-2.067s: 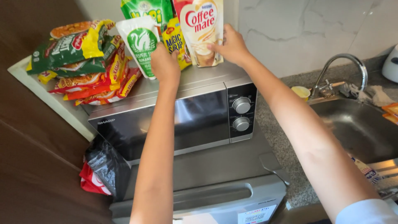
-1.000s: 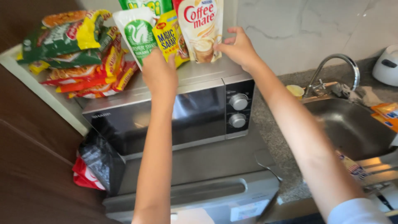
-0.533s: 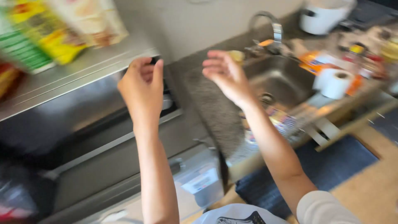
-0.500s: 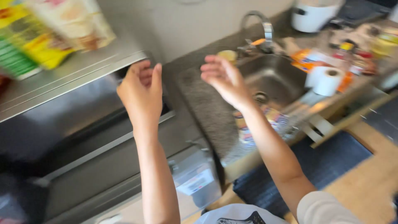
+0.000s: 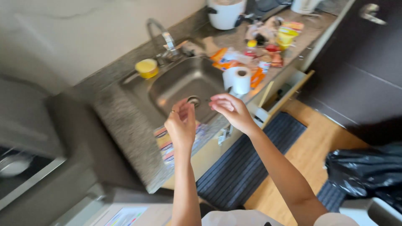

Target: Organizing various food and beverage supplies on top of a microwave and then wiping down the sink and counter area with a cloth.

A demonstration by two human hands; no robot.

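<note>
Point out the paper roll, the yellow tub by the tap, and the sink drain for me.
paper roll (image 5: pixel 239 79), head view, on its white side wall.
yellow tub (image 5: pixel 147 68), head view, on its yellow top.
sink drain (image 5: pixel 194 101), head view, on its metal ring.

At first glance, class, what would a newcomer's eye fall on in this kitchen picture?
Two bare hands, the left hand and right hand, held empty and open in mid-air above the front edge of a steel sink. Right of the basin stands a white paper roll amid a clutter of colourful packets, and a black bin bag lies on the wooden floor at far right.
</note>
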